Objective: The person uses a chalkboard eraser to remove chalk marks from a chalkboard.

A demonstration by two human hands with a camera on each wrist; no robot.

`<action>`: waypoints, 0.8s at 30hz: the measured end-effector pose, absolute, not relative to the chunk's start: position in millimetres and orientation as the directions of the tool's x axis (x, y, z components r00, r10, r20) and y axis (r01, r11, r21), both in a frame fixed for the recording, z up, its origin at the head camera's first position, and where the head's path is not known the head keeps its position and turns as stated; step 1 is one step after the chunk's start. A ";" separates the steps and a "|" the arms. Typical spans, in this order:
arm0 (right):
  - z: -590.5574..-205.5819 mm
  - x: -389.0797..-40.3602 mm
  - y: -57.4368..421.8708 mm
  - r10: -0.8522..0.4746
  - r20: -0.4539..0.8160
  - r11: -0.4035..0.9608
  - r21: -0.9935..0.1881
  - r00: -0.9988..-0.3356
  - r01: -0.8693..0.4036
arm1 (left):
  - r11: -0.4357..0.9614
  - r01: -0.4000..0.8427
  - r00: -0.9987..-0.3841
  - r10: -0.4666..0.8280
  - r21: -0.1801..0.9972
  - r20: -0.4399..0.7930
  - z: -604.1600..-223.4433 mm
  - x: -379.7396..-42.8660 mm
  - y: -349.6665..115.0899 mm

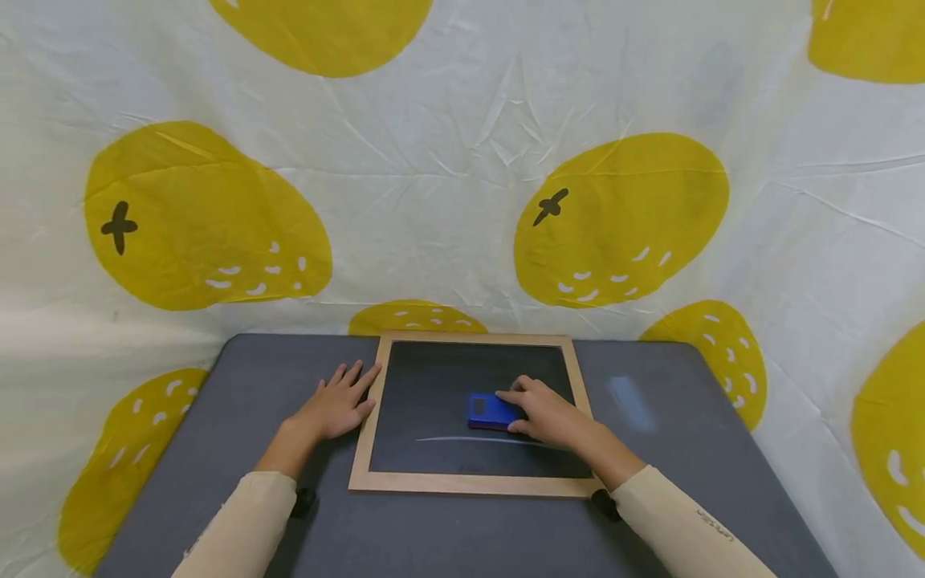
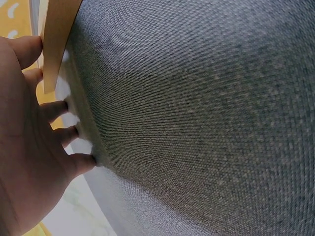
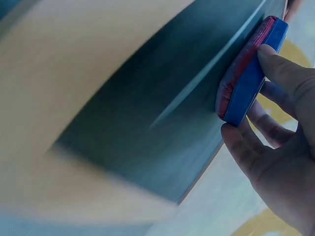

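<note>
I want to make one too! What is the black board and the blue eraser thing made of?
The board looks like a matte dark slate or painted chalkboard in a pale, plain wood frame. The eraser seems to have a smooth blue plastic back and a soft red, felt-like pad; I can't be sure.

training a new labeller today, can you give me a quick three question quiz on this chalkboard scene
1. True or false: the right hand holds the blue eraser against the chalkboard.
2. Where does the left hand rest? A) flat on the grey table with fingers at the board's wooden frame B) on the eraser C) lifted in the air
3. Fill in: below the eraser a thin ____ chalk line crosses the board.

Key
1. True; the right wrist view shows thumb and fingers pinching it.
2. A
3. white
</note>
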State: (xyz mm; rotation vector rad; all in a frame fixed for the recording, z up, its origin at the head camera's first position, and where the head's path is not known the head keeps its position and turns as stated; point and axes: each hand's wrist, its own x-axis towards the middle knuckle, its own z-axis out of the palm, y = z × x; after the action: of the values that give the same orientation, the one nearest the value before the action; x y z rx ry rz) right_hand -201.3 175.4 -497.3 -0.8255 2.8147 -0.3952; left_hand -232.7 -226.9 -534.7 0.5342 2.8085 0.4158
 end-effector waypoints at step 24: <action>-498.7 -190.6 250.4 -0.506 -0.090 0.832 -0.313 -0.858 -0.458 | 0.901 0.310 -0.905 0.377 0.304 -0.195 -538.7 -234.4 -226.8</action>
State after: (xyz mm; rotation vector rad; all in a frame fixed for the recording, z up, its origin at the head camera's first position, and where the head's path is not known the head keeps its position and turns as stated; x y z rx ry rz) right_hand -190.6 250.4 -498.7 -0.7534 2.8440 -0.4220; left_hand -234.4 -226.8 -538.7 0.5174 2.8161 0.3910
